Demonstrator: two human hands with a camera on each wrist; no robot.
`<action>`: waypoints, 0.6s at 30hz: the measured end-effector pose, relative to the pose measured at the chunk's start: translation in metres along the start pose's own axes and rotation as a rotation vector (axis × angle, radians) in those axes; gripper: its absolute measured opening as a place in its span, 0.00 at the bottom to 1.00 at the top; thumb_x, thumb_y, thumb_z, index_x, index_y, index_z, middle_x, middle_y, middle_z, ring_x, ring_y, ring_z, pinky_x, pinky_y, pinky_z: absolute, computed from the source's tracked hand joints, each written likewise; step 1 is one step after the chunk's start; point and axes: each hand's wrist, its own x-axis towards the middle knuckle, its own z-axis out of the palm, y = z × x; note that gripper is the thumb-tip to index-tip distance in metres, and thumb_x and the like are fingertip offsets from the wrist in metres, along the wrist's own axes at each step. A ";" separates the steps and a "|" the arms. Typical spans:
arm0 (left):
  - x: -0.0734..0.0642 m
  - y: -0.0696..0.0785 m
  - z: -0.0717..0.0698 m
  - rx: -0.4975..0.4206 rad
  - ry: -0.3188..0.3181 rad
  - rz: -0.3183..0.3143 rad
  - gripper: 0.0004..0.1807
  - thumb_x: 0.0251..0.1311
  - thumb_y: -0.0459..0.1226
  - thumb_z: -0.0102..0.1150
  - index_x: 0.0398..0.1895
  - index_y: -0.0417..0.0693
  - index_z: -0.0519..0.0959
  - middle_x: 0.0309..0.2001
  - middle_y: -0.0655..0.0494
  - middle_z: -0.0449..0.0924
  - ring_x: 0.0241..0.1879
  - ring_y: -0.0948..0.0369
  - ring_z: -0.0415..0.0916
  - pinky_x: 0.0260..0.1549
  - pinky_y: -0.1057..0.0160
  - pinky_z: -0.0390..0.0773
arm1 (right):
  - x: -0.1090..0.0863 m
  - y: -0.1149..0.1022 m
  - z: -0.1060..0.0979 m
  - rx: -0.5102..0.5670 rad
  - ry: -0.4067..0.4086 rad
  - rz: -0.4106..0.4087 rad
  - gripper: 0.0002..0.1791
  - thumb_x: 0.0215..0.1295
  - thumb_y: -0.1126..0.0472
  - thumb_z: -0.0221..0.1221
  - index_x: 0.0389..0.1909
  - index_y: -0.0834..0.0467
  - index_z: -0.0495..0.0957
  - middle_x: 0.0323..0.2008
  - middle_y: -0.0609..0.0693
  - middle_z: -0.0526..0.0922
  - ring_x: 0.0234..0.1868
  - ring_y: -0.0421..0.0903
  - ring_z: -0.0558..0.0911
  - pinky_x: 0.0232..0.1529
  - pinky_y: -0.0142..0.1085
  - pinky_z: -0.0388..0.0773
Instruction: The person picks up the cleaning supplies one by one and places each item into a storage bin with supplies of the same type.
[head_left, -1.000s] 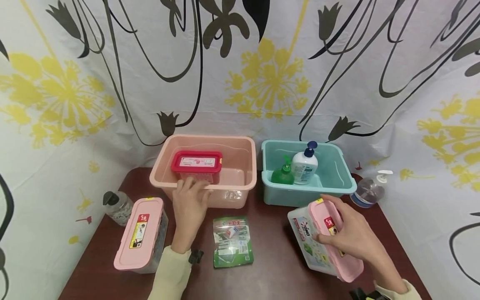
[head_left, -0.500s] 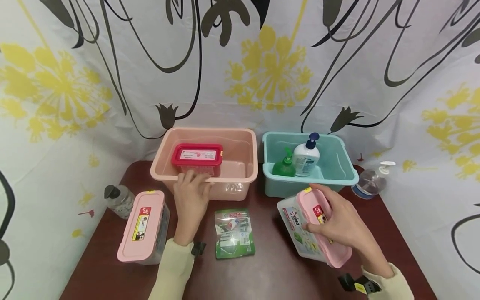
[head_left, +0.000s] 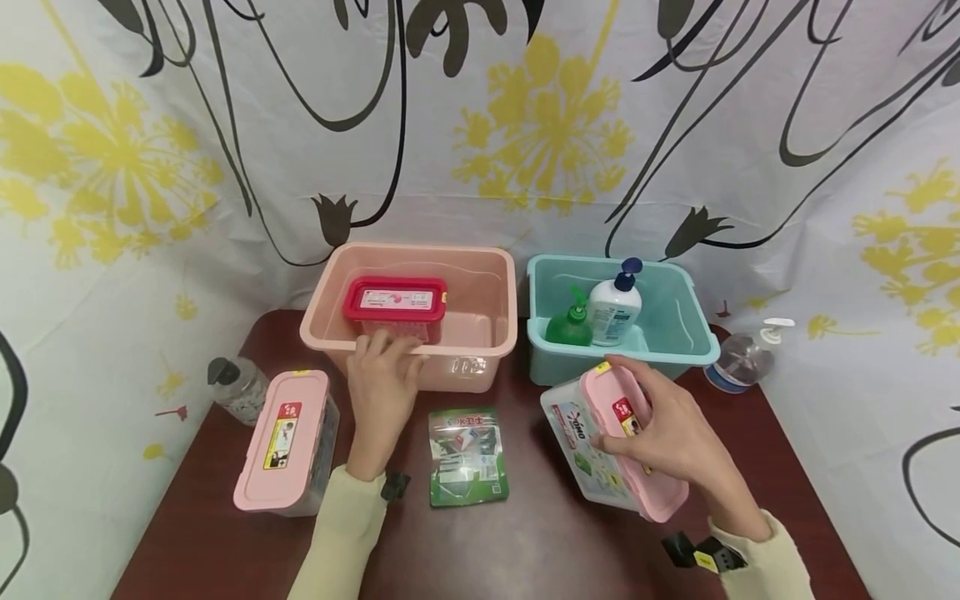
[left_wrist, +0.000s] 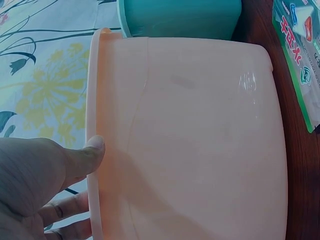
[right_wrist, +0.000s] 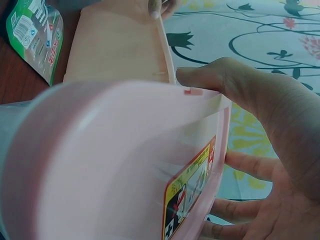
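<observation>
My left hand (head_left: 384,396) pinches the front rim of the peach plastic bin (head_left: 472,367); in the left wrist view the thumb lies outside the rim and the fingers behind it. A red-lidded box (head_left: 393,304) sits inside that bin, at its left. With my right hand (head_left: 671,425) I grip a clear storage box with a pink lid (head_left: 663,496) across its lid, thumb and fingers on opposite edges. The box is tilted, its labelled side facing left, in front of the teal bin (head_left: 551,362). Whether its bottom touches the table cannot be told.
In the teal bin stand a green pump bottle (head_left: 570,325) and a white pump bottle (head_left: 613,312). A second pink-lidded box (head_left: 285,442) and a clear bottle (head_left: 238,390) are at left. A green pouch (head_left: 468,457) lies mid-table; a clear pump bottle (head_left: 742,362) stands at right.
My right hand has shifted left and slightly toward the bins with the tilted storage box. The left hand stays on the peach bin's rim. The head view has tipped downward a little.
</observation>
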 end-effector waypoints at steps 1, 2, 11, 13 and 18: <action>0.000 0.000 0.000 0.000 0.002 0.000 0.15 0.53 0.40 0.78 0.45 0.51 0.89 0.42 0.48 0.83 0.45 0.47 0.73 0.42 0.46 0.70 | 0.000 -0.001 0.000 -0.002 0.000 0.000 0.60 0.37 0.43 0.83 0.76 0.41 0.63 0.56 0.56 0.81 0.41 0.50 0.85 0.32 0.40 0.84; 0.000 0.001 0.000 0.001 0.002 0.000 0.15 0.54 0.40 0.77 0.45 0.52 0.89 0.42 0.48 0.83 0.45 0.47 0.73 0.43 0.46 0.70 | 0.001 -0.002 0.000 -0.004 -0.001 0.001 0.60 0.38 0.43 0.83 0.76 0.41 0.63 0.56 0.56 0.81 0.41 0.50 0.85 0.32 0.39 0.84; -0.001 0.003 0.000 -0.007 -0.011 -0.004 0.15 0.54 0.42 0.77 0.44 0.50 0.89 0.41 0.47 0.82 0.45 0.46 0.73 0.43 0.45 0.71 | 0.005 -0.012 -0.003 0.016 -0.012 0.002 0.60 0.39 0.42 0.82 0.76 0.38 0.62 0.56 0.55 0.82 0.39 0.49 0.84 0.31 0.37 0.81; -0.001 0.003 0.000 0.000 -0.010 -0.003 0.14 0.54 0.41 0.77 0.44 0.51 0.89 0.41 0.47 0.82 0.45 0.46 0.73 0.43 0.45 0.71 | 0.007 -0.014 -0.003 0.023 -0.016 -0.006 0.60 0.39 0.41 0.82 0.76 0.38 0.62 0.55 0.55 0.82 0.39 0.48 0.84 0.31 0.37 0.81; 0.000 0.001 -0.002 0.000 -0.012 -0.003 0.14 0.55 0.41 0.77 0.44 0.51 0.89 0.40 0.48 0.82 0.45 0.46 0.73 0.43 0.46 0.70 | 0.011 -0.018 -0.002 0.035 -0.017 -0.030 0.59 0.41 0.41 0.81 0.76 0.38 0.62 0.55 0.55 0.82 0.40 0.49 0.84 0.31 0.38 0.83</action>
